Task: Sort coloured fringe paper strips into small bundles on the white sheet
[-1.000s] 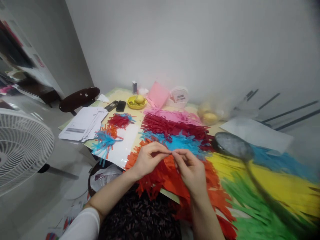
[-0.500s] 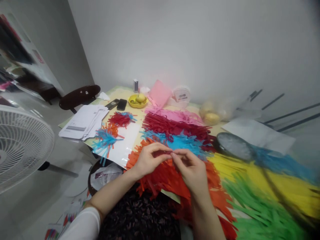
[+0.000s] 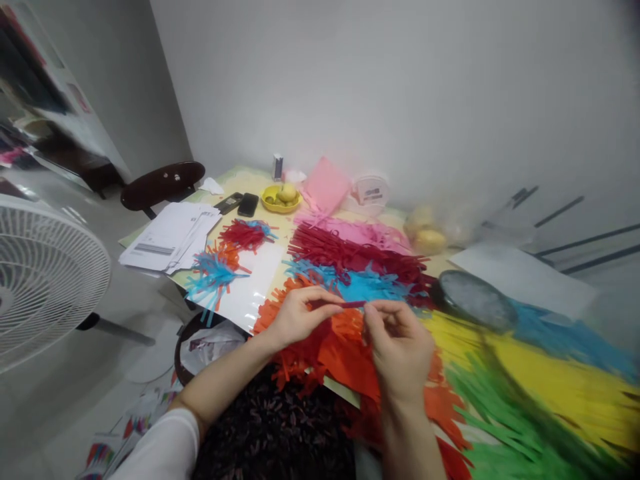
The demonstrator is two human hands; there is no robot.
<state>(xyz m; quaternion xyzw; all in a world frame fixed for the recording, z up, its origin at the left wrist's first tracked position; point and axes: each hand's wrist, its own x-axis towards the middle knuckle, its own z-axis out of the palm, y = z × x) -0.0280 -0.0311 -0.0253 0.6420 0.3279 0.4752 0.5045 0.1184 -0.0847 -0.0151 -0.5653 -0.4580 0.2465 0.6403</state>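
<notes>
A thin dark red paper strip (image 3: 354, 305) stretches level between my two hands. My left hand (image 3: 300, 317) pinches its left end between thumb and fingers. At the other end, my right hand (image 3: 403, 343) is closed on it with thumb and fingertips. Below them lies fringed orange paper (image 3: 345, 350). Just beyond are blue fringed paper (image 3: 373, 283) and a dark red fringed pile (image 3: 350, 250). To the left, a red and blue tassel (image 3: 245, 233) and an orange and blue tassel (image 3: 215, 267) rest on a white sheet.
Papers (image 3: 165, 237), two dark phones (image 3: 248, 205) and a yellow fruit bowl (image 3: 281, 200) sit farther left. Pink paper (image 3: 327, 183) stands by the wall. Yellow fringe (image 3: 550, 377), green fringe (image 3: 505, 400) and a round dark-rimmed object (image 3: 475, 300) are right. A fan (image 3: 50, 287) stands left.
My right hand has moved right, away from my left hand, and the dark red strip now shows between them. The left hand stays nearly in place.
</notes>
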